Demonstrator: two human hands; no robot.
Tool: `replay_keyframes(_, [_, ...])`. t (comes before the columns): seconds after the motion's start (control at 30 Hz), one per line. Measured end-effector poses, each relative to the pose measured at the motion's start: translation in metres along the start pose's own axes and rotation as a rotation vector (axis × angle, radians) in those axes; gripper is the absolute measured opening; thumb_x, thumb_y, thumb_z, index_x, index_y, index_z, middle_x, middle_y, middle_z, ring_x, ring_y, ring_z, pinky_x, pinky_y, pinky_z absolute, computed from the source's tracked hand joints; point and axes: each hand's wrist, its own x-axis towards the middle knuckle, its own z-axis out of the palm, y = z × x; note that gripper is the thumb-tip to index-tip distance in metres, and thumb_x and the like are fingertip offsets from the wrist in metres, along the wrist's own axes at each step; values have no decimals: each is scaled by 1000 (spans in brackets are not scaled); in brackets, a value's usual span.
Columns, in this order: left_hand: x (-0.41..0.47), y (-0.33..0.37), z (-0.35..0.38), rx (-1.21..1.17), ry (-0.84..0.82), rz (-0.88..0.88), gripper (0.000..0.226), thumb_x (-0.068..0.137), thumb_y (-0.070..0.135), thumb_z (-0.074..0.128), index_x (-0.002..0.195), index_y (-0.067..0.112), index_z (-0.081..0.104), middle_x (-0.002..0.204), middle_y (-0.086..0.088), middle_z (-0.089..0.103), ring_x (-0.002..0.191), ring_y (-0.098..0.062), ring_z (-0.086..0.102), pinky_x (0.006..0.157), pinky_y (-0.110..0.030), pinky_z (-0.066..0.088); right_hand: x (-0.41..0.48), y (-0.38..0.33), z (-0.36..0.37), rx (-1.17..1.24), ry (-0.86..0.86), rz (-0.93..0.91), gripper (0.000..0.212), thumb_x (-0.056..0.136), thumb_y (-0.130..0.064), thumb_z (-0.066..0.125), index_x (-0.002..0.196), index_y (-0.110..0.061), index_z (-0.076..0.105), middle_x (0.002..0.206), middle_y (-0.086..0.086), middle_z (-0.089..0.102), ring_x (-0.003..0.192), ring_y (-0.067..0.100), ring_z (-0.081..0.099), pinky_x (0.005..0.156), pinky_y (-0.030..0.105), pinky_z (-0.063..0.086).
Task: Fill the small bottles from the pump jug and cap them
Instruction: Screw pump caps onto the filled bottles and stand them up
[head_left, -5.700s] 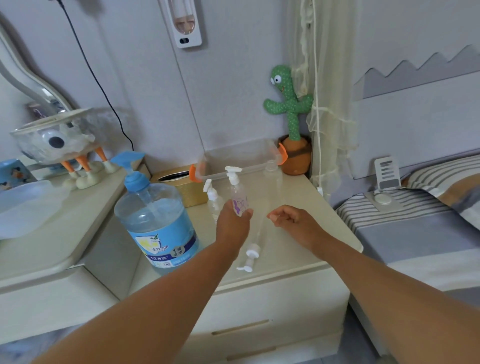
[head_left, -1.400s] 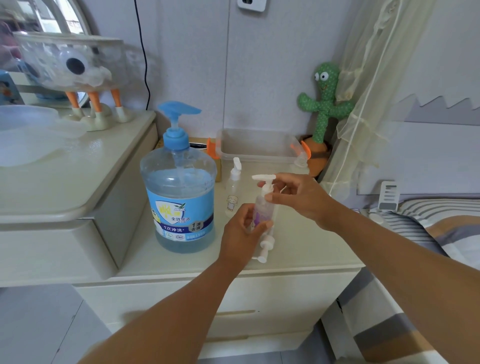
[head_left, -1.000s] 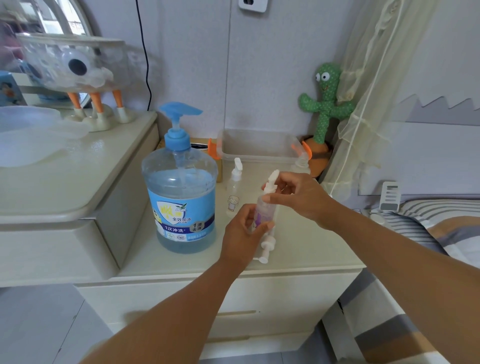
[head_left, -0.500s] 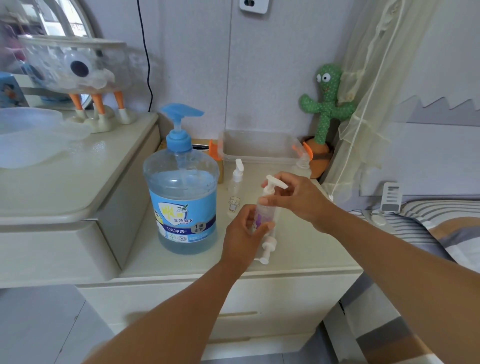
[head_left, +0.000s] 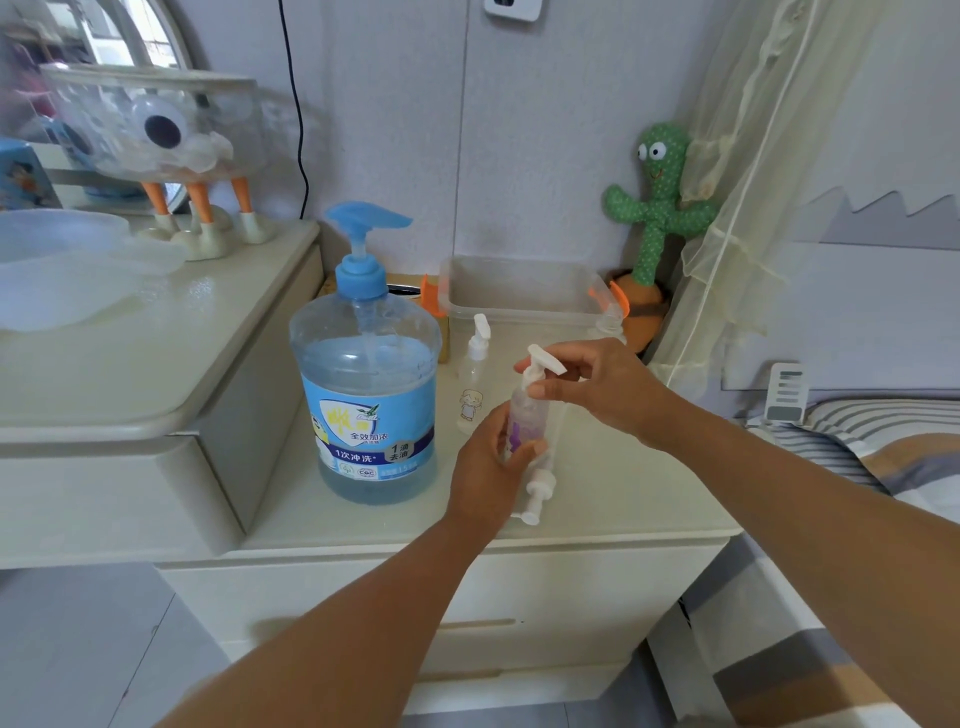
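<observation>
Just right of the pump jug (head_left: 366, 395), a small bottle (head_left: 523, 415) is held upright over the tabletop (head_left: 634, 499).

- The left hand (head_left: 483, 467) is wrapped round the bottle's lower half, fingers curled. The base is covered by that hand, so contact with the tabletop cannot be told.
- The right hand (head_left: 602, 384) is closed in a pinch on the white pump cap (head_left: 540, 364) at the bottle's neck, thumb and forefinger on the collar. The remaining fingers are folded behind and partly hidden. Whether the cap is fully seated cannot be made out.
- A purple print is noted on the bottle. The fill level is not readable through the clear wall.
- A loose pump head (head_left: 537, 493) is seen lying on the tabletop, right of the jug's base and just beside the left hand. Its dip tube is barely visible.
- A second small bottle (head_left: 474, 384), capped, stands between the jug and the held bottle. Its contents are not discernible.
- Behind and right of the jug, a clear tray (head_left: 519, 291) with orange clips is recorded. A clear item at its far end is too blurred to identify.
- The jug holds blue liquid to well above half, and its blue spout is turned right.
- Further right of the jug, a cactus toy (head_left: 657, 208) is partly veiled by a curtain (head_left: 769, 156).
</observation>
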Motion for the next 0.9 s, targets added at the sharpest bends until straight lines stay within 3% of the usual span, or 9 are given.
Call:
replay_keyframes(0.1, [0,0,0,23,-3,5,25,95,27,62,116,17,57,97,7,64,84,-5,58,73,-9,45,1,-2,-2,-23,-12,-12,26,81,-9,72,106,-8,71,93,-3,72,80,-2,64,73,9,47])
replay_keyframes(0.2, [1,0,-1,41,-13,-3,25,95,28,61,115,14,56,99,1,65,85,-9,57,74,-13,45,3,-4,-4,-35,-38,18,27,81,-11,72,108,-12,71,103,1,72,95,16,65,87,21,50])
replay_keyframes(0.33, [-1,1,0,31,-17,3,21,94,26,62,110,13,56,96,-4,64,82,-11,56,72,-12,46,5,-4,-3,-131,-37,0,16,82,-14,71,98,-13,73,89,-7,68,72,-5,56,70,7,42])
replay_keyframes(0.47, [-1,0,0,66,-1,15,15,95,25,60,106,14,56,85,5,59,75,-8,53,70,-15,44,3,3,6,-317,79,-42,9,85,-22,68,93,-21,70,91,-3,67,74,4,55,68,9,39])
replay_keyframes(0.63, [-2,1,1,90,2,13,16,96,23,59,106,12,57,84,4,59,73,-7,52,66,-13,42,-1,9,20,-427,208,-45,16,88,-25,63,93,-11,65,86,3,64,75,15,55,68,24,42])
replay_keyframes(0.77, [-3,2,0,77,18,5,12,95,20,60,99,9,56,80,3,57,69,-6,49,62,-6,41,-3,9,32,-447,334,-62,18,86,-25,65,78,-10,59,65,-4,52,59,10,45,56,15,34])
replay_keyframes(0.9, [-3,2,0,81,32,5,14,94,20,61,98,8,57,83,-5,60,72,-13,51,63,-9,41,-4,7,36,-417,371,-53,18,86,-24,66,76,-11,59,63,-6,49,56,7,42,54,12,33])
